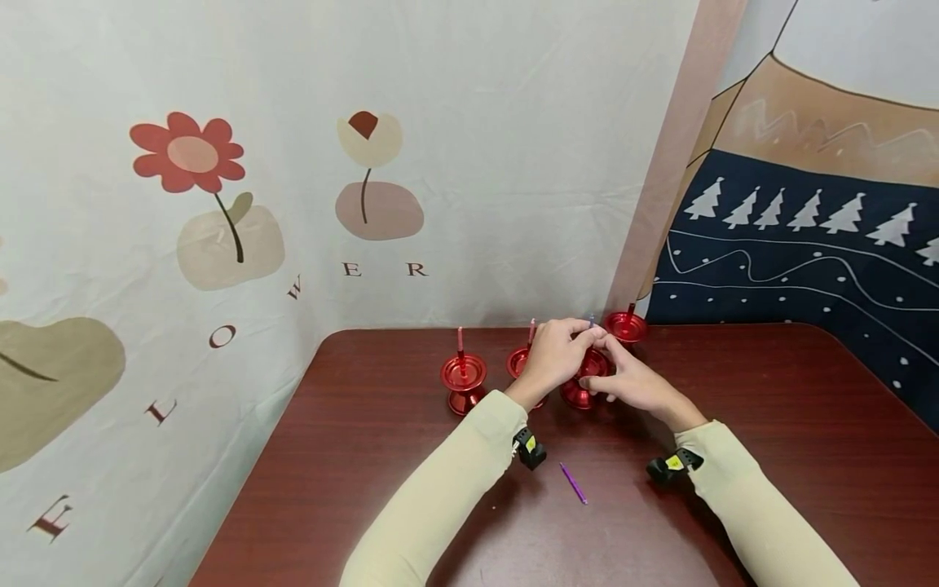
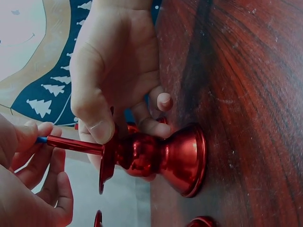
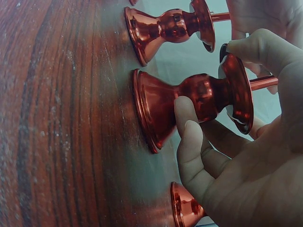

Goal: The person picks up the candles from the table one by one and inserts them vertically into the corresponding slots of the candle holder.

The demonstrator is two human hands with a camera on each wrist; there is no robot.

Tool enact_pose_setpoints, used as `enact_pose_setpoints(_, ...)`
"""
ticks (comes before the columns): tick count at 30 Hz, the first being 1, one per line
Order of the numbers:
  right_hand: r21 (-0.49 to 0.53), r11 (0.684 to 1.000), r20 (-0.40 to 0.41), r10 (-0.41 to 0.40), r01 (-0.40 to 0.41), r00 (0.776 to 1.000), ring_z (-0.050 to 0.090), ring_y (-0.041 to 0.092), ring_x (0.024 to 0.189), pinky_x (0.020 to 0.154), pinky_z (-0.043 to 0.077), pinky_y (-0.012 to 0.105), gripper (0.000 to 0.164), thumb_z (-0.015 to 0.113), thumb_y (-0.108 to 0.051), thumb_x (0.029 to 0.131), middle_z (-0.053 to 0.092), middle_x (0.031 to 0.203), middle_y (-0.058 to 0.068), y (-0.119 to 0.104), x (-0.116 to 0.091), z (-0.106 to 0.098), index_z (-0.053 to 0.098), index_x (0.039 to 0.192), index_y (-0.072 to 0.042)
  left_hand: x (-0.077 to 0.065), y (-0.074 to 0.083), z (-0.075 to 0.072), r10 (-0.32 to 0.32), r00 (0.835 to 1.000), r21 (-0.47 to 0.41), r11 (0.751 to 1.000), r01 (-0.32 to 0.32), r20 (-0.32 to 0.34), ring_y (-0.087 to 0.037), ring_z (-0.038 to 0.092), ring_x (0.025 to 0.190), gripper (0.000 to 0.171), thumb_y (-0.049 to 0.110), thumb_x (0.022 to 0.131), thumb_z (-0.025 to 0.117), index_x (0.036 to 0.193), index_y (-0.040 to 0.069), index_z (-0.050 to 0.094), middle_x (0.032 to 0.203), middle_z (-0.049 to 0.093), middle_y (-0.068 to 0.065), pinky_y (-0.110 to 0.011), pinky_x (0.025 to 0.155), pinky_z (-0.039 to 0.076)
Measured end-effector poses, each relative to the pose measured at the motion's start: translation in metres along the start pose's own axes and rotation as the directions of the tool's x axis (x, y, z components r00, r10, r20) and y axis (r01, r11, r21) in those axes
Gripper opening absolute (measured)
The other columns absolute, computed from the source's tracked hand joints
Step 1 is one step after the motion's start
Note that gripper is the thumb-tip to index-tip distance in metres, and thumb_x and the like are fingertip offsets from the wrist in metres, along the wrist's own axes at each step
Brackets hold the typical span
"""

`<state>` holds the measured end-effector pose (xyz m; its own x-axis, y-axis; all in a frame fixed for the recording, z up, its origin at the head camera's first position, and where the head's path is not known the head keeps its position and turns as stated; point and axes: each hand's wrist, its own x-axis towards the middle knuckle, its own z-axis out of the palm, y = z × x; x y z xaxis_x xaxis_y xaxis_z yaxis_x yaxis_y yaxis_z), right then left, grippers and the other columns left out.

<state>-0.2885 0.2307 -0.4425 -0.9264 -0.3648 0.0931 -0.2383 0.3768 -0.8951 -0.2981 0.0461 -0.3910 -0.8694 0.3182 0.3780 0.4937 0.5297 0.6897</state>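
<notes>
Four red metal candle holders stand in a row on the dark wooden table (image 1: 770,424). My right hand (image 1: 597,364) grips the third holder (image 1: 579,391) at its stem, thumb on the dish rim; in the right wrist view its fingers (image 3: 189,137) curl round the stem of that holder (image 3: 199,97). My left hand (image 1: 587,336) pinches the top of a thin candle (image 2: 75,144) standing in this holder (image 2: 161,156). A loose purple candle (image 1: 573,483) lies on the table nearer me, between my wrists.
The leftmost holder (image 1: 464,379) carries a pink candle (image 1: 460,341). The second holder (image 1: 519,363) is partly behind my left hand. The far right holder (image 1: 626,328) stands near the back edge. Printed cloth hangs behind the table and on its right.
</notes>
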Motion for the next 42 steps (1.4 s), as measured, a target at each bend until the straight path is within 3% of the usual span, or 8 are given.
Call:
enact_pose_setpoints(5,-0.011,1.000,0.010,0.006,-0.005,1.000,0.063,0.026,0.088,0.063,0.058,0.038,0.085,0.075,-0.015,0.095,0.054,0.140,0.026,-0.002,-0.001,0.000,0.027,0.165,-0.002,0.000,-0.001,-0.001,0.046,0.998,0.032,0.998,-0.047,0.034,-0.019,0.075,0.118,0.027,0.023,0.111,0.067,0.123,0.007,0.084,0.122,0.081,-0.006,-0.032,0.100,0.056)
enact_pose_setpoints(10,-0.025,0.999,0.012,0.022,-0.022,1.000,0.064,0.030,0.086,0.065,0.057,0.037,0.078,0.074,-0.016,0.096,0.063,0.116,0.019,-0.003,-0.002,0.001,0.031,0.160,-0.001,-0.003,-0.003,-0.001,0.032,0.998,0.032,0.999,-0.034,0.054,-0.017,0.074,0.115,0.027,0.024,0.111,0.068,0.125,0.008,0.084,0.122,0.081,-0.005,-0.026,0.095,0.056)
enact_pose_setpoints(15,-0.030,0.999,0.013,0.037,-0.037,0.999,0.065,0.032,0.084,0.066,0.057,0.036,0.069,0.074,-0.016,0.096,0.064,0.113,0.017,-0.003,-0.002,0.001,0.036,0.152,0.000,-0.008,-0.007,0.001,-0.017,0.997,-0.021,1.000,0.019,0.078,-0.007,0.065,0.093,0.026,0.024,0.110,0.070,0.127,0.010,0.084,0.118,0.082,-0.004,-0.021,0.078,0.051)
enact_pose_setpoints(19,-0.019,0.999,0.015,0.034,-0.033,0.999,0.066,0.029,0.083,0.065,0.058,0.037,0.061,0.074,-0.015,0.095,0.067,0.103,0.014,-0.002,-0.002,0.002,0.040,0.143,0.000,-0.011,-0.007,0.001,-0.018,0.996,-0.004,1.000,0.019,0.085,-0.005,0.056,0.080,0.027,0.021,0.110,0.071,0.131,0.009,0.082,0.117,0.082,-0.005,-0.020,0.072,0.047)
enact_pose_setpoints(23,-0.006,0.999,0.026,0.037,-0.036,0.999,0.068,0.027,0.084,0.066,0.059,0.039,0.060,0.074,-0.014,0.097,0.069,0.109,0.015,-0.003,-0.003,0.000,0.041,0.144,0.000,-0.017,-0.006,-0.002,-0.024,0.995,0.050,0.999,0.019,0.096,-0.006,0.066,0.090,0.032,0.020,0.110,0.070,0.138,0.007,0.077,0.127,0.080,-0.005,-0.021,0.081,0.053)
enact_pose_setpoints(28,-0.014,0.999,0.051,0.050,-0.049,0.997,0.069,0.028,0.089,0.069,0.060,0.039,0.063,0.074,-0.014,0.099,0.067,0.114,0.016,-0.006,-0.005,-0.003,0.039,0.150,-0.001,-0.030,-0.003,-0.009,-0.035,0.996,0.066,0.997,0.030,0.082,-0.017,0.071,0.126,0.038,0.020,0.108,0.072,0.143,0.004,0.073,0.136,0.076,-0.007,-0.032,0.103,0.056)
enact_pose_setpoints(35,-0.014,0.998,0.084,0.063,-0.062,0.994,0.066,0.029,0.095,0.072,0.060,0.041,0.067,0.075,-0.016,0.102,0.066,0.117,0.015,-0.010,-0.006,-0.007,0.037,0.155,-0.001,-0.054,0.000,-0.028,-0.051,0.995,0.053,0.997,0.046,0.081,-0.022,0.070,0.123,0.046,0.023,0.102,0.077,0.145,0.007,0.070,0.132,0.077,-0.006,-0.039,0.105,0.054)
enact_pose_setpoints(42,-0.019,0.999,0.104,0.037,-0.035,0.994,0.065,0.029,0.094,0.070,0.059,0.040,0.067,0.077,-0.016,0.101,0.066,0.116,0.016,-0.011,-0.007,-0.011,0.039,0.154,0.000,-0.077,0.000,-0.041,0.003,0.993,-0.045,0.999,0.002,0.117,-0.019,0.074,0.110,0.034,0.018,0.099,0.080,0.131,0.006,0.073,0.121,0.078,-0.004,-0.031,0.094,0.057)
